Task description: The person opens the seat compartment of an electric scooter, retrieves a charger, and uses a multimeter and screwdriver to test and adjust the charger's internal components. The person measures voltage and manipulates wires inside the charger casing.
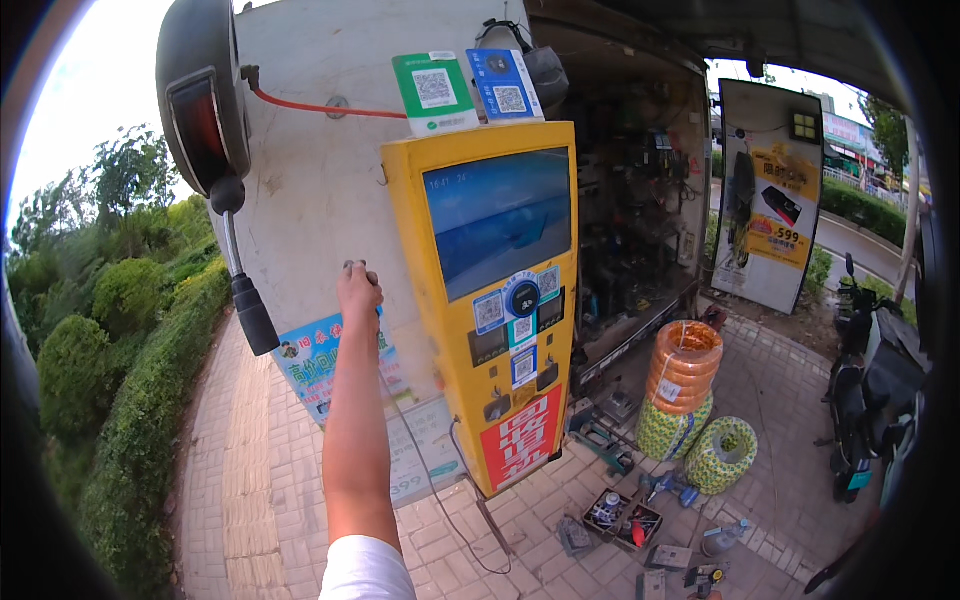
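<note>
My left arm stretches up and forward past a tall yellow kiosk with a screen point(500, 225). At its end my left hand point(360, 290) is closed, in front of the pale wall panel point(290, 170) and just left of the kiosk. A small dark bit shows at the fingers; what it is I cannot make out. Below the hand hangs a blue poster point(310, 350). On the kiosk's top stand a green code card point(434, 93) and a blue code card point(505, 83). My right hand does not show.
A black lamp-like fixture point(205, 110) with a handle hangs upper left. To the right are an orange hose coil point(685, 365), green-yellow rolls point(722, 455), an open toolbox point(622, 518) and scattered tools on brick paving. A scooter point(865, 390) stands far right; hedges point(140, 370) line the left.
</note>
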### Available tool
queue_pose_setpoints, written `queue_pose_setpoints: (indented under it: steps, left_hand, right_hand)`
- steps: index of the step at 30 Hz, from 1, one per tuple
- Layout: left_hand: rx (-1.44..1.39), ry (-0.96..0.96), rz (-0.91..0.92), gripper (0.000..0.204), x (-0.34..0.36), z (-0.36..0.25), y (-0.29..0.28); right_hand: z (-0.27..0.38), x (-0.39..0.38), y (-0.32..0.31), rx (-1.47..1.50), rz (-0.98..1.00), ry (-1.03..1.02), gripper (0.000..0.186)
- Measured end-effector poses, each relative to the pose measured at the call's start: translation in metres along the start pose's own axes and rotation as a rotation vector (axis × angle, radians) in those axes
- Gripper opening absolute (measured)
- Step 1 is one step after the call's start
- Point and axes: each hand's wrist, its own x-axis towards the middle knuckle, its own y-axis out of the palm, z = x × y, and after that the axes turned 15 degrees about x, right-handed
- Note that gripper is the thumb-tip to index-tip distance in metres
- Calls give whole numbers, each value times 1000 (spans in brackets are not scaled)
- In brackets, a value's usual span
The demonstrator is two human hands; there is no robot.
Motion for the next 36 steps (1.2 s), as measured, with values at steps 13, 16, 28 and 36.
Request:
queue_pose_setpoints:
  steps: [13, 16, 28, 36]
  left_hand:
    - [323, 331, 72, 31, -13, 57, 59]
    - [465, 345, 32, 29, -87, 197, 26]
    - [1415, -863, 529, 61, -425, 418, -69]
    - [1262, -72, 1777, 53, -606, 464, -30]
  right_hand:
    - [-87, -15, 34, 20, 66, -116, 22]
    - [-122, -4, 17, -108, 191, -279, 24]
    - [-197, -39, -79, 5, -110, 233, 42]
    - [-341, 15, -136, 137, -234, 154, 37]
